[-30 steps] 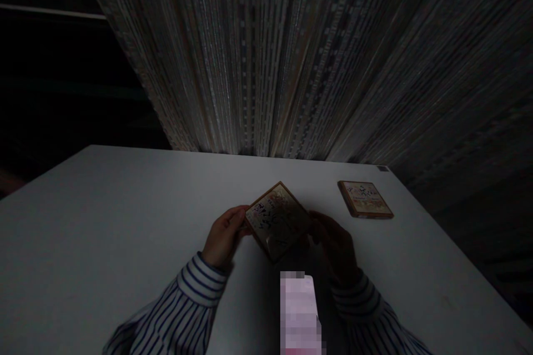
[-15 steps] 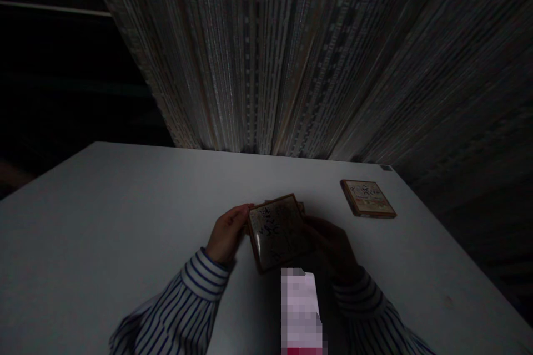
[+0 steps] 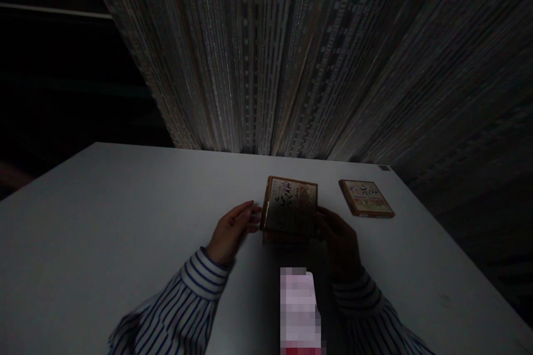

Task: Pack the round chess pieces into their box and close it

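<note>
A flat square box [image 3: 290, 205] with a brown border and dark lettering is at the middle of the white table, with what looks like another box under it. My right hand [image 3: 339, 241] grips its right side, the fingers partly in shadow. At the box's left edge is my left hand [image 3: 233, 230], its fingers apart and the fingertips near or touching the edge; it does not grip the box. A similar box [image 3: 367, 198] lies flat on the table to the right.
The white table [image 3: 125, 222] runs up to a striped, textured curtain or wall [image 3: 258, 55] at the back. A blurred, pixelated pale object [image 3: 298, 308] shows at the near edge. A small dark patch [image 3: 383, 168] marks the table's back right corner.
The upper box has turned to lie straighter and shifted a little up and to the right. My left hand's fingers have come off it and spread. My right hand still holds it.
</note>
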